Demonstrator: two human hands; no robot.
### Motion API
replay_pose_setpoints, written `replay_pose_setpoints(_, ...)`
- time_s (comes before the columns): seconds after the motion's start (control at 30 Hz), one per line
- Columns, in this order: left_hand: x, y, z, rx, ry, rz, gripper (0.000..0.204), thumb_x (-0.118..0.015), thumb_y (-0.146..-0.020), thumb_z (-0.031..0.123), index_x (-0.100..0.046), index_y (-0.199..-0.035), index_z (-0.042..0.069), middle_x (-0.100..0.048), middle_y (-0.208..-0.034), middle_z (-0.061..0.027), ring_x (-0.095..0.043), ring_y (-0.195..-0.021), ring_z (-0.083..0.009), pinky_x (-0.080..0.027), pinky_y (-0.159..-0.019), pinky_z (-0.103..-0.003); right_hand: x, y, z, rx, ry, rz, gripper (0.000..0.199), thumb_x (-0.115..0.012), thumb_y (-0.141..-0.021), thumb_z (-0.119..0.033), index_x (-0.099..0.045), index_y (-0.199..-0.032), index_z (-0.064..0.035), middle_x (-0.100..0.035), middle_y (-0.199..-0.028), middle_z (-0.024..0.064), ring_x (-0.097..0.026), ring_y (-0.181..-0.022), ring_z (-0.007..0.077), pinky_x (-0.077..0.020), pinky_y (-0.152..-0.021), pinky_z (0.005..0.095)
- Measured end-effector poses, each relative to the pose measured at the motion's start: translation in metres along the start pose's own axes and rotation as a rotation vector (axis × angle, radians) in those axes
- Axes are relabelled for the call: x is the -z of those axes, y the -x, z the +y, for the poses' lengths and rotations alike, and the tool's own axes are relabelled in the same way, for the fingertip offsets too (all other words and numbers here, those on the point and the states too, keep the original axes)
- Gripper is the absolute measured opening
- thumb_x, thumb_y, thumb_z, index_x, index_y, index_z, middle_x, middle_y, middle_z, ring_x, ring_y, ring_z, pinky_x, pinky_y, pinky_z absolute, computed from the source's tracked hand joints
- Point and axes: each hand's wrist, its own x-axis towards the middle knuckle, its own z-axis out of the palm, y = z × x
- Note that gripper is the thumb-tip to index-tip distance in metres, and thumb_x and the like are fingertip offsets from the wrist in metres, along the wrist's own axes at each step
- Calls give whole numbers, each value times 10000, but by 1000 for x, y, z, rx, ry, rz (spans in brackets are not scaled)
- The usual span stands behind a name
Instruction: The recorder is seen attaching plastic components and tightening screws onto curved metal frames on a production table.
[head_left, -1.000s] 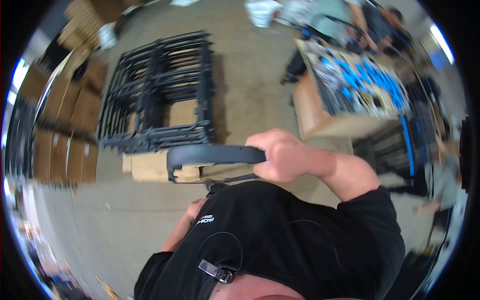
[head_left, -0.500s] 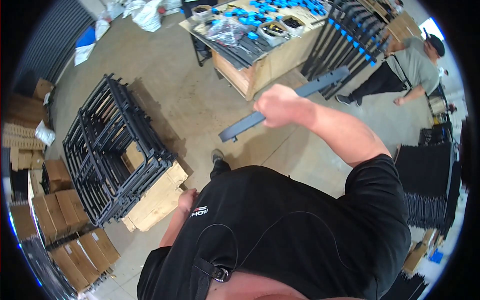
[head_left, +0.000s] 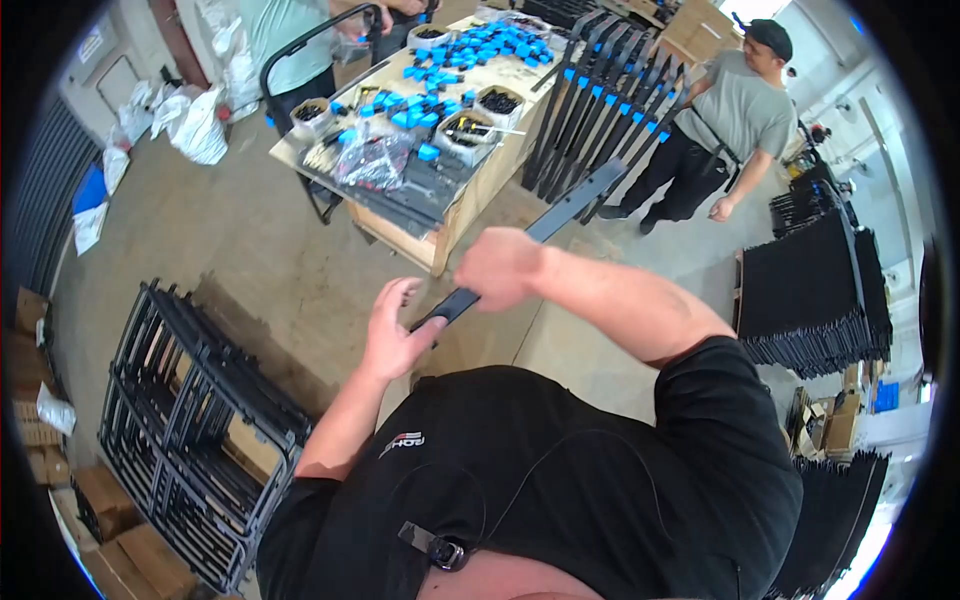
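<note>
My right hand (head_left: pixel 500 268) is closed round the middle of a dark grey metal bar (head_left: pixel 572 205) with small holes along it. The bar slants from near my chest up toward the far right. At its near end my left hand (head_left: pixel 395 335) has its fingers spread apart, with the thumb touching or just beside the bar; I cannot tell which. Beyond the bar stands a wooden worktable (head_left: pixel 440 240) bearing many blue plastic pieces (head_left: pixel 490 50), tubs of small dark parts (head_left: pixel 498 100) and a clear plastic bag (head_left: pixel 370 160).
Black metal frames (head_left: pixel 200 420) are stacked on the floor at left. Upright dark bars with blue pieces (head_left: pixel 590 110) lean beside the table. A person in a grey shirt (head_left: pixel 745 110) stands at right; another in a light shirt (head_left: pixel 285 40) is behind the table. Stacked black panels (head_left: pixel 800 280) stand at right.
My left hand has risen from beside my body to the bar's near end. My right hand has moved left and slightly lower with the bar. The view has shifted, showing more beyond the table.
</note>
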Motion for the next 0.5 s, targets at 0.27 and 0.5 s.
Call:
replay_pose_setpoints(0.27, 12, -76, 14, 649, 153, -668, 417, -837, -787, 295, -692, -1078, 33, -680, -802, -48, -609, -689, -113, -502, -656, -285, -1, -13, 48, 149, -116, 514, 373, -779, -698, -366, -674, -964, -126, -641, -1066, 83, -621, -1039, 296, -439, -954, 424)
replay_pose_setpoints(0.5, -24, -118, 3, 685, 245, -667, 381, -827, -817, 207, -683, -1113, 16, -643, -791, -5, -593, -706, -103, -501, -653, -278, 16, 70, 226, -144, 43, 1240, 401, -820, -732, -284, -658, -1050, -100, -641, -1126, 97, -602, -1091, 329, -456, -913, 454)
